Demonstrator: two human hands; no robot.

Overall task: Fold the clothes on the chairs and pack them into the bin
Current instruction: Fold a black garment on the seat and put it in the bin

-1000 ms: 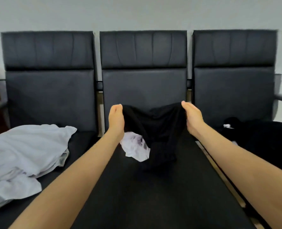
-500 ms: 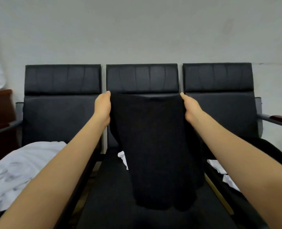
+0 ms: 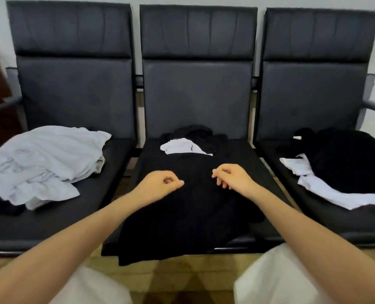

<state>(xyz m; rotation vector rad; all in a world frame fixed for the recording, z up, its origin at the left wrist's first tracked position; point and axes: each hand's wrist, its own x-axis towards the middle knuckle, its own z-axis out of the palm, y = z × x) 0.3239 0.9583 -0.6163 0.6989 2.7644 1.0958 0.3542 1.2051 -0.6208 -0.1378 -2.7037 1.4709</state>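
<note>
Black garment [image 3: 182, 216] lies spread on the middle chair [image 3: 195, 95]; our left hand [image 3: 160, 183] and right hand [image 3: 232, 178] hover, fingers curled (holding nothing); we should smooth it flat before folding.

Three black chairs in a row against a pale wall. Black garment [image 3: 188, 216] spread flat over middle chair [image 3: 195, 95], front edge hanging off the seat. Left hand [image 3: 160, 183] and right hand [image 3: 232, 178] just above it, fingers [image 3: 220, 183] curled, holding nothing. White clothes pile [image 3: 41, 163] on left chair [image 3: 72, 95]; black and white clothes [image 3: 340, 167] on right chair [image 3: 313, 95].

Three chairs [image 3: 195, 95], two hands [image 3: 160, 185].
</note>
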